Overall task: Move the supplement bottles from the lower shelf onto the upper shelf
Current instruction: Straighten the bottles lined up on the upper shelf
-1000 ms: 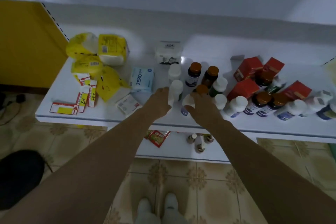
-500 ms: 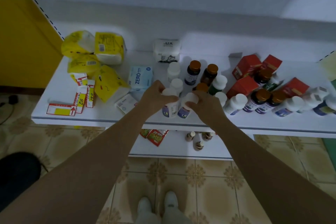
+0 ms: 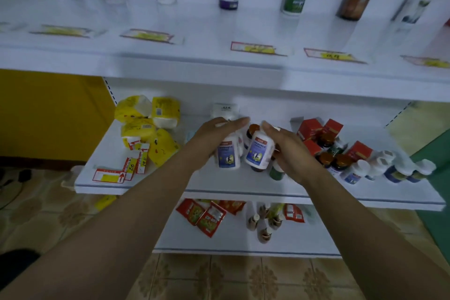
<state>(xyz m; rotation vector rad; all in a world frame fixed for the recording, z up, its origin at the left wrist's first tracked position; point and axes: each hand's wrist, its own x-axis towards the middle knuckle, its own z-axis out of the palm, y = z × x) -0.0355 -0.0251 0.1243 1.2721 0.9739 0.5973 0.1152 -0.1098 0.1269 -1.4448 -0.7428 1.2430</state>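
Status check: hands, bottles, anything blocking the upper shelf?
Left hand shut on white bottle. Right hand shut on second white bottle. Both off lower shelf. Upper shelf has open gaps.

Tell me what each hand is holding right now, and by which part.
Left hand grips a white bottle around its upper body and cap; right hand grips a second white bottle by its side.
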